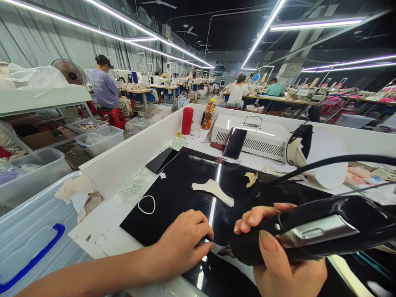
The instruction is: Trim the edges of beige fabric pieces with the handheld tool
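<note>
My right hand (287, 264) grips a bulky black hand tool (253, 245) with a silver metal lever and a cable, at the lower right. Its metal tip points left, low over the black board (173, 185). My left hand (188, 233) is just left of that tip, resting on the board with fingers curled and thumb close to the index finger. A small dark shape shows between them, too hidden to name. Beyond both hands lies a cream, bridge-shaped fabric piece (213, 189). A white elastic loop (146, 205) lies left of it, and a beige scrap (251, 179) to its right.
A dark tablet-like slab (162, 160), a pen (202, 159), an upright phone (235, 143) and a white vented metal box (252, 132) stand or lie farther back. Near the low wall are a red flask (187, 120) and a bottle (208, 113). Other people sit at sewing tables beyond.
</note>
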Demonstrator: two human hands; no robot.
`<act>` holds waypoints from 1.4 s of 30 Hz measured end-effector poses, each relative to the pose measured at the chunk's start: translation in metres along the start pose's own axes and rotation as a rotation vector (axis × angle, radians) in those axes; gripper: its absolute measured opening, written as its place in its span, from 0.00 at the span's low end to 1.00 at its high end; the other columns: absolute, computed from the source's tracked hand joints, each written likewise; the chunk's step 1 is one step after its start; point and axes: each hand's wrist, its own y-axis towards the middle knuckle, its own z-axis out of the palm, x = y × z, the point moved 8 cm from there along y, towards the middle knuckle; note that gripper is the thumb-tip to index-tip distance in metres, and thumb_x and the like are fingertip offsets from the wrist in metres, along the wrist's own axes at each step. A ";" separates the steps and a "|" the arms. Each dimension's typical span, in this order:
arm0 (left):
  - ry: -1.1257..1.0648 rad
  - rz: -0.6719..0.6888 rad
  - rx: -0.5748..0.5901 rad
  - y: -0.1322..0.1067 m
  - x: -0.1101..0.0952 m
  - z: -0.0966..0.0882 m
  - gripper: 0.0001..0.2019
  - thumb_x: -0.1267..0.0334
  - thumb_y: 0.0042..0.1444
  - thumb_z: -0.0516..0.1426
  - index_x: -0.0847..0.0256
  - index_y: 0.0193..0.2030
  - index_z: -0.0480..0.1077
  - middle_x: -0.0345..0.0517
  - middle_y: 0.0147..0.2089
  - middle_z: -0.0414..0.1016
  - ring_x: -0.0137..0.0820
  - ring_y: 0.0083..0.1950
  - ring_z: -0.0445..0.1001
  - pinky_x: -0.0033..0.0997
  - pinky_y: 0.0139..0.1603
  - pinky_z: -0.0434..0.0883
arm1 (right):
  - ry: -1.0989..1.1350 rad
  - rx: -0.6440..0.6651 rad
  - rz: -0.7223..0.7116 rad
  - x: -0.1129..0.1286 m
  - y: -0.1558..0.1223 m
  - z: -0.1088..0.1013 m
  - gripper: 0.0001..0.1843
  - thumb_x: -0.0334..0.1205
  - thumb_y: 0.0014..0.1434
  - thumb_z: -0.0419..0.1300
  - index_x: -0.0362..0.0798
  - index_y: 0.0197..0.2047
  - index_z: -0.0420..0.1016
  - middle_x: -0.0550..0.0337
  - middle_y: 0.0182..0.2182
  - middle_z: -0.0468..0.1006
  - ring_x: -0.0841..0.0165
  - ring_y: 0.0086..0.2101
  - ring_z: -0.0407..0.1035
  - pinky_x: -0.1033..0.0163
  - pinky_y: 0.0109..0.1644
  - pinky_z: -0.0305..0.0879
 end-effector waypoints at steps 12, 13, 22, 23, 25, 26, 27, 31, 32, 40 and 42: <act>0.111 0.236 -0.061 -0.018 -0.020 -0.007 0.06 0.69 0.70 0.56 0.59 0.44 0.74 0.43 0.43 0.76 0.31 0.43 0.74 0.32 0.47 0.71 | -0.011 0.003 0.003 0.000 -0.001 0.000 0.18 0.40 0.62 0.69 0.57 0.52 0.69 0.65 0.32 0.75 0.66 0.32 0.73 0.55 0.37 0.77; 0.153 0.276 -0.072 -0.021 -0.022 -0.006 0.07 0.67 0.71 0.55 0.59 0.45 0.75 0.44 0.41 0.76 0.31 0.42 0.74 0.33 0.47 0.72 | -0.010 0.001 0.001 0.000 -0.001 0.000 0.18 0.40 0.62 0.69 0.57 0.52 0.69 0.65 0.32 0.75 0.66 0.32 0.73 0.55 0.37 0.77; 0.203 0.325 -0.134 -0.028 -0.023 -0.003 0.07 0.64 0.70 0.58 0.60 0.50 0.75 0.44 0.43 0.77 0.32 0.44 0.74 0.33 0.48 0.73 | -0.012 -0.006 -0.005 0.001 0.002 0.000 0.18 0.40 0.61 0.69 0.57 0.52 0.69 0.65 0.32 0.74 0.66 0.32 0.72 0.55 0.38 0.76; 0.193 0.326 -0.141 -0.029 -0.024 -0.004 0.06 0.65 0.70 0.58 0.60 0.50 0.75 0.44 0.44 0.77 0.32 0.44 0.75 0.33 0.48 0.73 | -0.010 -0.008 -0.018 0.001 0.003 0.001 0.18 0.40 0.61 0.69 0.57 0.52 0.69 0.65 0.32 0.74 0.66 0.32 0.72 0.54 0.37 0.76; 0.175 0.321 -0.153 -0.029 -0.025 -0.005 0.06 0.65 0.70 0.58 0.60 0.50 0.76 0.44 0.44 0.77 0.32 0.44 0.75 0.33 0.49 0.73 | -0.004 -0.026 -0.045 0.002 0.005 0.001 0.18 0.40 0.61 0.69 0.56 0.51 0.69 0.65 0.32 0.74 0.66 0.31 0.72 0.55 0.36 0.76; 0.168 0.317 -0.154 -0.030 -0.025 -0.005 0.06 0.65 0.70 0.58 0.60 0.49 0.76 0.44 0.44 0.78 0.32 0.44 0.75 0.33 0.49 0.73 | 0.001 -0.034 -0.055 0.003 0.006 0.002 0.18 0.40 0.60 0.70 0.56 0.51 0.69 0.66 0.31 0.74 0.67 0.30 0.72 0.56 0.36 0.75; 0.163 0.314 -0.150 -0.030 -0.026 -0.004 0.06 0.65 0.70 0.58 0.60 0.49 0.76 0.44 0.44 0.78 0.32 0.44 0.75 0.33 0.49 0.73 | 0.004 -0.038 -0.057 0.002 0.007 0.003 0.18 0.40 0.60 0.70 0.56 0.51 0.69 0.66 0.31 0.74 0.67 0.30 0.72 0.56 0.35 0.75; 0.160 0.299 -0.137 -0.031 -0.029 -0.003 0.06 0.65 0.70 0.57 0.59 0.49 0.75 0.43 0.43 0.78 0.32 0.44 0.75 0.33 0.48 0.73 | 0.007 0.004 -0.063 0.002 0.009 0.006 0.18 0.38 0.61 0.69 0.55 0.51 0.69 0.66 0.31 0.75 0.67 0.30 0.73 0.56 0.36 0.76; 0.163 0.296 -0.136 -0.030 -0.029 -0.002 0.06 0.65 0.70 0.57 0.59 0.48 0.75 0.44 0.43 0.78 0.32 0.44 0.75 0.33 0.48 0.73 | 0.007 0.011 -0.072 0.002 0.009 0.006 0.17 0.37 0.62 0.68 0.55 0.51 0.69 0.66 0.31 0.76 0.67 0.30 0.73 0.57 0.35 0.76; 0.143 0.308 -0.146 -0.032 -0.029 -0.003 0.06 0.65 0.70 0.57 0.60 0.49 0.75 0.44 0.43 0.78 0.32 0.43 0.75 0.33 0.48 0.74 | 0.008 -0.035 -0.061 0.001 0.008 0.006 0.16 0.36 0.62 0.68 0.55 0.50 0.70 0.66 0.30 0.76 0.68 0.29 0.73 0.57 0.34 0.76; 0.098 0.291 -0.135 -0.031 -0.027 -0.004 0.07 0.65 0.71 0.56 0.60 0.49 0.75 0.44 0.43 0.78 0.32 0.44 0.75 0.32 0.49 0.74 | 0.014 -0.029 -0.052 0.000 0.008 0.007 0.15 0.37 0.62 0.68 0.55 0.50 0.70 0.66 0.30 0.76 0.67 0.29 0.72 0.57 0.34 0.76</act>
